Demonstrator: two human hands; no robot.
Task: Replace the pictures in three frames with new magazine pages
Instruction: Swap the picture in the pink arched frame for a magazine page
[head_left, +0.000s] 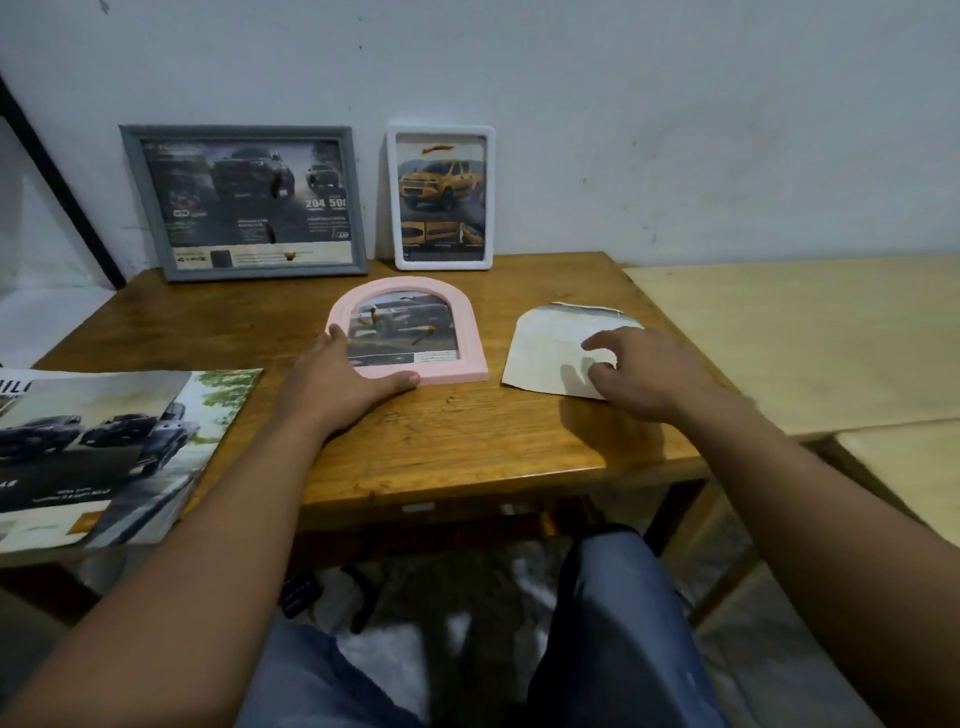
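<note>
Glossy magazine pages (104, 447) lie nearest, limp and light. Mid-table, the left hand (348, 384) rests open against the rigid pink frame (410, 332), best held by its rim; the right hand (644, 374) presses loose paper (550, 353) flat.

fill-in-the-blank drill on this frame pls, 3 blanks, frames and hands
1. The arched frame lying flat on the wooden table is coloured ____.
2. The left hand rests on that frame's ____ corner nearest the person.
3. The right hand touches a cut ____ page beside the frame.

Missing words: pink; left; paper
</note>
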